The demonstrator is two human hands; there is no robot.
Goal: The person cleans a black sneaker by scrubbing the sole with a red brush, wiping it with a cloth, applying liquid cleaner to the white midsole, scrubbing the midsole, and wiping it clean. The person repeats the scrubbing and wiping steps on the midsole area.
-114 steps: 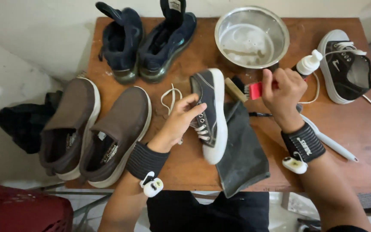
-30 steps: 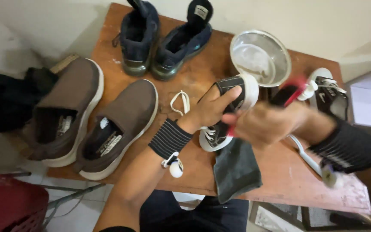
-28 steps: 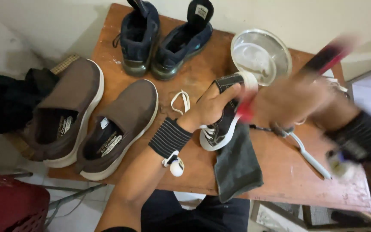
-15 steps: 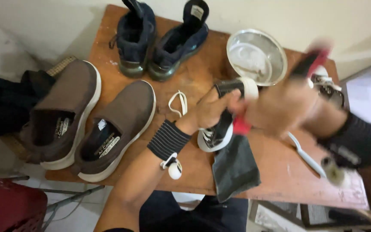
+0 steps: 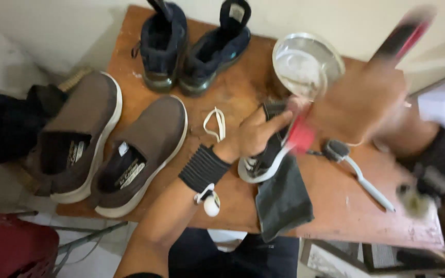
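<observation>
Two hands work over a wooden table [image 5: 233, 98]: the left hand [image 5: 251, 136] grips a dark canvas sneaker [image 5: 270, 154] on a grey cloth [image 5: 283, 203]. The right hand [image 5: 364, 100], blurred, clutches a red-handled brush [image 5: 405, 36], now swung up from the shoe since a half-second ago, mid-scrub.
</observation>
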